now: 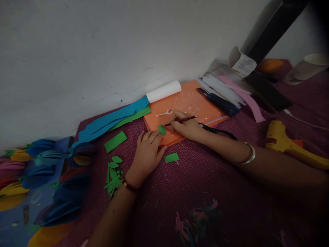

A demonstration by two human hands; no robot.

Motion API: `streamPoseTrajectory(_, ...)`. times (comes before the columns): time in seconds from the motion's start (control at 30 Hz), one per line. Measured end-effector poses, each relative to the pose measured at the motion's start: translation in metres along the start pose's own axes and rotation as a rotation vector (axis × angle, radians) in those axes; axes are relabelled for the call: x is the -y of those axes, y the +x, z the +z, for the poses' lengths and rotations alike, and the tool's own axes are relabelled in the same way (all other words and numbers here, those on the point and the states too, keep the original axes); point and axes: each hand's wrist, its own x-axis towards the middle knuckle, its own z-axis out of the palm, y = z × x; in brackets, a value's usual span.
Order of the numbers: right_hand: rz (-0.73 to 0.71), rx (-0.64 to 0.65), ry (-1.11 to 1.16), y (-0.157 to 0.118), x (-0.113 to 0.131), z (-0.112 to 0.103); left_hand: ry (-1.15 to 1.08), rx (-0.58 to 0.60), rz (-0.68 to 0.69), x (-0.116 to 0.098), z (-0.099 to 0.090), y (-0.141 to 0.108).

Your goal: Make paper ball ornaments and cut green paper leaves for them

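My right hand (186, 126) is closed on a dark pencil (183, 120), its tip at a small green piece (161, 130) on the orange sheet (154, 118). My left hand (148, 151) lies palm down at the sheet's near edge, fingers spread a little, fingertips touching or beside that green piece. Green rectangles lie on the checked cloth, one (116, 141) left of my left hand and a smaller one (171, 157) to its right. Cut green leaf shapes and scraps (113, 175) sit left of my left wrist.
Behind are blue strips (113, 118), a white roll (163, 92) and a cutter (218, 102). Black-handled scissors (218, 131) lie under my right forearm. A yellow glue gun (280, 139) is at right, colourful paper shapes (43, 171) at left, paper scraps (197, 219) in front.
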Motion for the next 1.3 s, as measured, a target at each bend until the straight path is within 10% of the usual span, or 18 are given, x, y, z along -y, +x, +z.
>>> streamPoseTrajectory(1.3,0.072,0.095,0.026,-0.0045,0.0034,-0.0022,-0.011,0.007,-0.005,0.0002,-0.0001,-0.0003)
